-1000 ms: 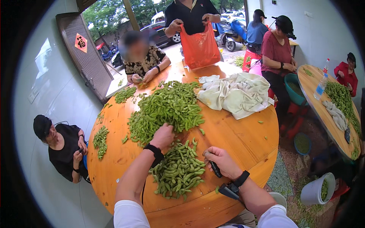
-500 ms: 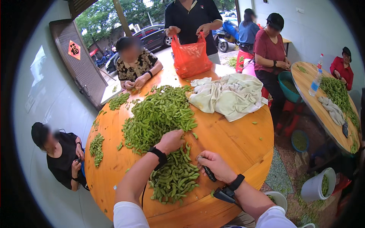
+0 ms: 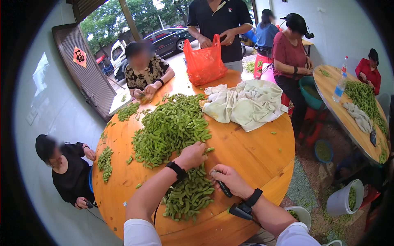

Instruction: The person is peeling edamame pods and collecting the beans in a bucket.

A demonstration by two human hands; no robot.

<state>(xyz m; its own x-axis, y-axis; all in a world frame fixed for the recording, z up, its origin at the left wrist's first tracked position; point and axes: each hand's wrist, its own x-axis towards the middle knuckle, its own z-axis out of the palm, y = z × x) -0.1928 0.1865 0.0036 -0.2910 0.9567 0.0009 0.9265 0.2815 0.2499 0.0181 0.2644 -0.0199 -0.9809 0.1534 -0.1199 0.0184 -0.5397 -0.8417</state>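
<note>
A large heap of green soybean pods (image 3: pixel 170 125) covers the middle of the round wooden table (image 3: pixel 258 151). A smaller pile of pods (image 3: pixel 186 199) lies nearer me, partly beneath my left forearm. My left hand (image 3: pixel 193 156), between the two piles, has its fingertips closed on a single soybean pod (image 3: pixel 209 149) at the right edge of the heap. Right of the small pile, my right hand (image 3: pixel 232 180) is closed round a small tool with a black handle (image 3: pixel 224 188). Its working end is hidden by my fingers.
A crumpled white cloth (image 3: pixel 250 106) lies on the table's far right, beside a red plastic bag (image 3: pixel 206 65) handled by a standing person. Two people sit along the left side. White buckets (image 3: pixel 346 199) stand on the floor at right, below another table (image 3: pixel 349 98) with pods.
My left hand has moved slightly right, onto a loose pod. My right hand has barely shifted. The person at left has reached a hand to the table edge; the standing person has shifted right.
</note>
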